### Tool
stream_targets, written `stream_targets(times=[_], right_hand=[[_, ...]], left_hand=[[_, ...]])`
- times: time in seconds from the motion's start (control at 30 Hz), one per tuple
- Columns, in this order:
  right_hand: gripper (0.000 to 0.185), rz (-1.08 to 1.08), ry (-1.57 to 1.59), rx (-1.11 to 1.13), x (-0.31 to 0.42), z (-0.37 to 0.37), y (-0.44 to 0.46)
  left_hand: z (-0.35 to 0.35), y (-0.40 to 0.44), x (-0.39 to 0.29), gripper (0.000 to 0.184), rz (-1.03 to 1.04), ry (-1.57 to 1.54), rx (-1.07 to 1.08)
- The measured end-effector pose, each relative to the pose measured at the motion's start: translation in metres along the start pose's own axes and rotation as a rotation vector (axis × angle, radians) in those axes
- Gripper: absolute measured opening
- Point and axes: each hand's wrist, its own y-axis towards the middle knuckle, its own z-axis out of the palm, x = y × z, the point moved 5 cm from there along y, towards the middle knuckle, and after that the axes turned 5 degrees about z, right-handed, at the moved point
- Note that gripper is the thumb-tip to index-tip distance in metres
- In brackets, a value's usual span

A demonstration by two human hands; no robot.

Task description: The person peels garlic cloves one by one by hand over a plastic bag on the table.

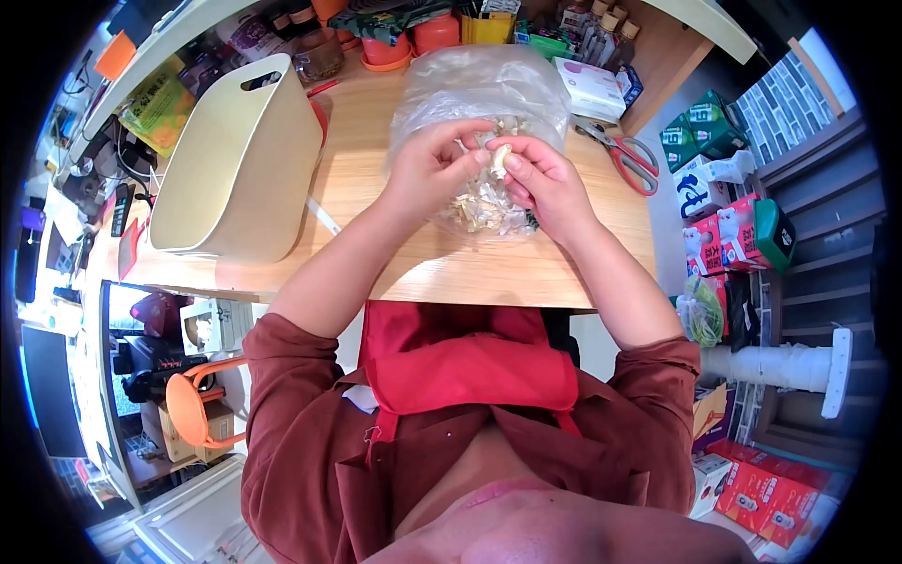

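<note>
My right hand (545,183) pinches a pale, curved piece (501,162) between thumb and fingers; it resembles a peeled clove, but its kind is unclear. Close beside it, my left hand (438,167) has its fingers curled in and its thumb tip near the piece. Whatever the left fingers hold, if anything, is too small to make out. Below both hands, several dry, pale scraps (477,212) lie on crumpled clear plastic. Behind them spreads a large clear plastic bag (489,80), partly covered by my hands.
On the wooden table (376,268) a tall cream bin (230,179) stands at the left. Red-handled scissors (631,162) lie at the right, below a white box (589,89). Jars and orange pots (436,35) line the back. An orange stool (193,411) is at lower left.
</note>
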Motion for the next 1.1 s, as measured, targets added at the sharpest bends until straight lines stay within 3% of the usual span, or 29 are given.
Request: stream_targets(times=[0.07,0.17,0.33,0.43,0.53,0.57,0.67,0.83,1.1], right_hand=[[0.021,0.024,0.040,0.033,-0.003,0.000,0.000],[0.019,0.051,0.036,0.065,-0.008,0.000,0.001],[0.021,0.070,-0.055,0.019,-0.006,0.000,0.000],[0.024,0.031,-0.397,-0.127,-0.005,-0.004,0.000],[0.028,-0.263,-0.813,-0.150,0.005,-0.005,-0.001],[0.029,-0.281,-0.864,-0.149,0.008,-0.005,-0.002],[0.030,-0.353,-1.010,-0.138,0.014,-0.001,-0.004],[0.029,-0.467,-1.162,-0.111,0.013,0.005,-0.005],[0.030,-0.478,-1.246,-0.108,0.012,0.007,-0.006]], left_hand=[[0.004,-0.002,-0.001,0.024,-0.002,-0.066,0.119],[0.005,0.001,0.003,0.025,0.161,0.060,0.127],[0.003,0.000,0.006,0.021,0.139,0.127,0.156],[0.003,0.000,0.011,0.017,0.089,0.051,0.149],[0.004,-0.001,0.007,0.016,-0.115,-0.061,0.148],[0.004,-0.002,0.005,0.016,-0.202,-0.097,0.150],[0.005,-0.001,0.008,0.018,-0.196,-0.243,0.089],[0.002,-0.001,0.006,0.019,-0.203,-0.148,0.131],[0.005,-0.002,0.005,0.017,-0.181,-0.168,0.149]])
